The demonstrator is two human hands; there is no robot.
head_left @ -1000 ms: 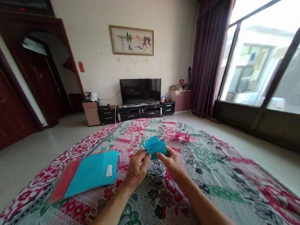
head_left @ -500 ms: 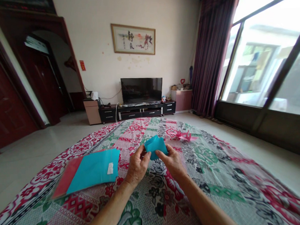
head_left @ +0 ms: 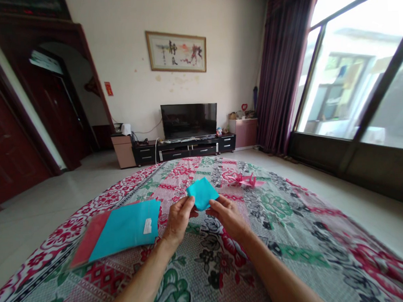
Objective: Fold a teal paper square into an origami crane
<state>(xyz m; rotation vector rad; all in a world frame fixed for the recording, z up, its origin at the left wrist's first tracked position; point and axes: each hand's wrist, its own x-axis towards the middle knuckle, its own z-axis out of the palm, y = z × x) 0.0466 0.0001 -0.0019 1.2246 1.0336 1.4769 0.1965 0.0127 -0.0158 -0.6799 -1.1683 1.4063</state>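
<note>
Blue folded paper [head_left: 202, 194] is sitting at the centre of the frame, pinched between both hands: the left hand [head_left: 178, 218] is gripping its left edge, thumb on top, and the right hand [head_left: 230, 215] is holding its lower right edge, fingers curling under. A small white label on the packet of blue and red sheets [head_left: 125, 230], left of centre, is too small to read. Pink folded paper [head_left: 251, 181] is lying beyond the right hand on the patterned cloth [head_left: 279, 250].

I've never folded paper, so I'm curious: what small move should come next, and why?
Perhaps press the lower edge flat with the right hand's thumb: both hands hold the folded blue paper, and that thumb already rests there.
</note>
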